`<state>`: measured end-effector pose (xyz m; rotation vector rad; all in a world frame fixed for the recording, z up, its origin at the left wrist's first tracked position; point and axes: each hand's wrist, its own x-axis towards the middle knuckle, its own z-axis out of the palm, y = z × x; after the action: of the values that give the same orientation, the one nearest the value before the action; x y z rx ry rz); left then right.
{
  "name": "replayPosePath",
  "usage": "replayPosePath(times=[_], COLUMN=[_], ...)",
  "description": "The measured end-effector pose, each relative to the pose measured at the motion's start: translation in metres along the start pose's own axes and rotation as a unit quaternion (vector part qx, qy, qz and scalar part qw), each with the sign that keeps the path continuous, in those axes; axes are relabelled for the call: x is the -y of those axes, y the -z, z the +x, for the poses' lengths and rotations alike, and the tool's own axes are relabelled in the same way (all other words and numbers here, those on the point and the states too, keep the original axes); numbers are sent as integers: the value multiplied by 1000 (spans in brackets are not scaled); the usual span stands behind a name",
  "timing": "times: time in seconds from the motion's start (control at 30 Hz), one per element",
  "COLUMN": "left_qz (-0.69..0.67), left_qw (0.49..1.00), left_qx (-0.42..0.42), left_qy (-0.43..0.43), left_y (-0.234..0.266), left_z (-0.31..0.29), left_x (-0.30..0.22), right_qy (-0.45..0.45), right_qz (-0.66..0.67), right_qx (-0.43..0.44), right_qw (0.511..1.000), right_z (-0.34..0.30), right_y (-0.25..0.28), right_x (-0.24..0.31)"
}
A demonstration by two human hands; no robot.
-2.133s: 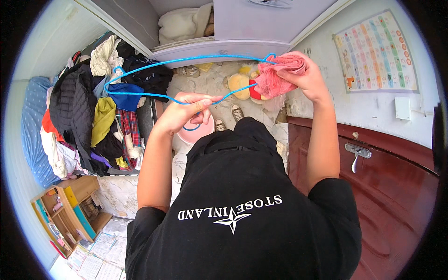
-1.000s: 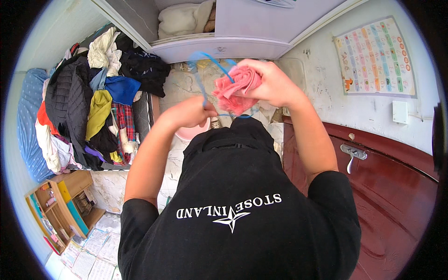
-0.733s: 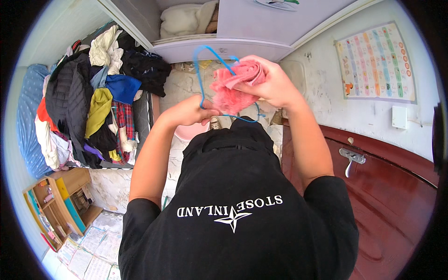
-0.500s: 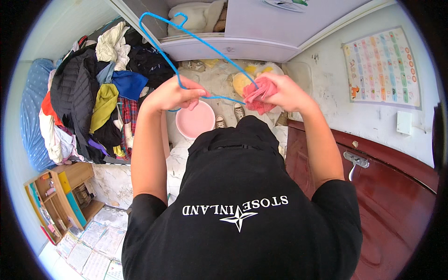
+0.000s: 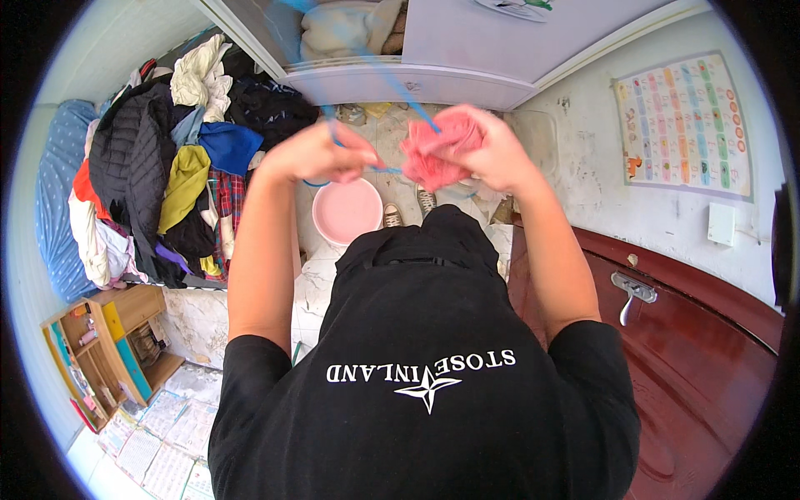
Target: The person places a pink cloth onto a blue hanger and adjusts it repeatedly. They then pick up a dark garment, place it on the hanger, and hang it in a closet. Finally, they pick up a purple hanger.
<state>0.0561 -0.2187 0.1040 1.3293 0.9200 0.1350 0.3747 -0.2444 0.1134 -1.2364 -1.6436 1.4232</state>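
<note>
A blue coat hanger (image 5: 406, 96) is held up before me, its upper part smeared by motion. My left hand (image 5: 315, 153) is closed on the hanger's left side near the lower bar. A crumpled pink cloth (image 5: 439, 152) is bunched in my right hand (image 5: 497, 157), wrapped about the hanger's right side. That hand's fingers are partly hidden by the cloth and blurred. Below and between my hands, a round pink basin (image 5: 347, 212) stands on the floor.
A large heap of clothes (image 5: 129, 158) lies at the left. Below it stands a wooden shelf unit (image 5: 125, 350). A pale cabinet (image 5: 467, 50) is ahead, partly open with a white blanket (image 5: 346, 32) inside. A dark red door (image 5: 667, 375) is at my right.
My right hand and the pink cloth have moved left and slightly up, closer to my left hand. My left hand has risen a little. The hanger has shifted upward, partly out of view.
</note>
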Motion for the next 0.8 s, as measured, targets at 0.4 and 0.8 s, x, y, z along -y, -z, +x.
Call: replayPosePath(times=[0.4, 0.8], left_qz=[337, -137], left_qw=[926, 978], left_qx=[92, 102], left_qy=[145, -121], left_y=[-19, 69], left_z=[48, -33], left_x=[29, 0], right_qy=[26, 119], right_qz=[84, 428], right_qx=[-62, -88], right_qw=[994, 892], right_z=[15, 19], right_y=[-21, 20], right_x=[2, 1])
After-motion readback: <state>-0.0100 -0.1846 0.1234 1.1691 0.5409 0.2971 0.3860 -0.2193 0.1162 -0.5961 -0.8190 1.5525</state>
